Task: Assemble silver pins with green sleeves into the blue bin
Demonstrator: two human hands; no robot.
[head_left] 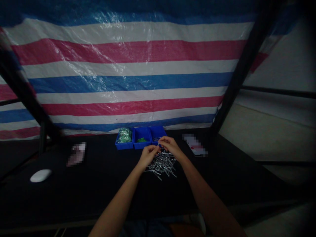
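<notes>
My left hand [149, 154] and my right hand [170, 144] meet above a heap of thin silvery metal sticks [164, 165] on the black table. The fingers of both hands are closed in a pinch, with the fingertips close together. Whatever they pinch is too small and dark to make out. Just behind my hands stand three joined blue bins. Clear bags with green contents fill the left bin [124, 145], small green pieces [141, 140] lie in the middle bin [142, 144], and a few thin sticks show in the right bin [158, 129], partly hidden by my right hand.
A white computer mouse [40, 175] lies on the black table [98, 191] at the left, near a blurred pinkish item [77, 154]. Another blurred flat item [195, 144] lies to the right. Behind rises a striped plastic sheet [138, 77] between dark frame posts [243, 70].
</notes>
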